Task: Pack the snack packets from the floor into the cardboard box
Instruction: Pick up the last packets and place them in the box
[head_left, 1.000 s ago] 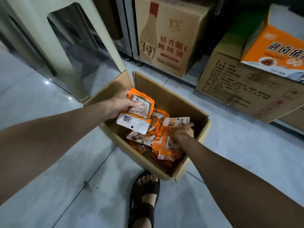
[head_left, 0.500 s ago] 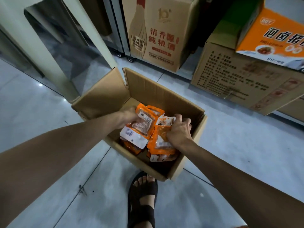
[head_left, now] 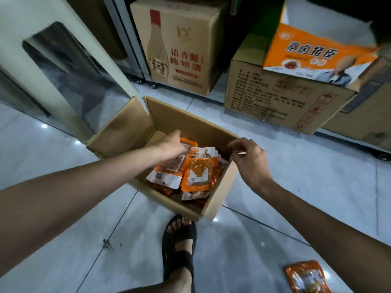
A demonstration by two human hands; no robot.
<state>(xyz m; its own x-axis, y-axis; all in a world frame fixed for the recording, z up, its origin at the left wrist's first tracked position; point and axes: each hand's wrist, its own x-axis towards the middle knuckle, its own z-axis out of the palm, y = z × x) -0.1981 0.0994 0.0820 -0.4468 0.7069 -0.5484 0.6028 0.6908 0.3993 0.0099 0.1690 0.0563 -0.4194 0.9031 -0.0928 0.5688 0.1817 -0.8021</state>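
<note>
1. Head view, against half a second ago: the right hand [head_left: 250,160] has lifted off the packets and out of the cardboard box [head_left: 220,193]. It now hangs empty over the box's rim at 3 o'clock, fingers loosely curled with thumb and forefinger nearly meeting.
2. The left hand [head_left: 171,144] has pushed deeper, toward the box's 11 o'clock corner. Its fingers lie on the top edge of an orange packet [head_left: 169,168]; whether they pinch it or merely press it cannot be told, since the fingertips are blurred.
3. The snack packets [head_left: 198,172] lie heaped inside the box, orange and white, the uppermost one face up just right of the left hand.
4. One stray packet [head_left: 305,278] lies on the tiled floor [head_left: 63,240] at 5 o'clock from the box, well apart from it.
5. A sandalled foot [head_left: 178,240] stands at 6 o'clock, toes touching the box's near wall.
6. At 12 o'clock stands a printed carton [head_left: 179,45]; at 2 o'clock a brown carton [head_left: 285,102] carries an orange box [head_left: 313,53].
</note>
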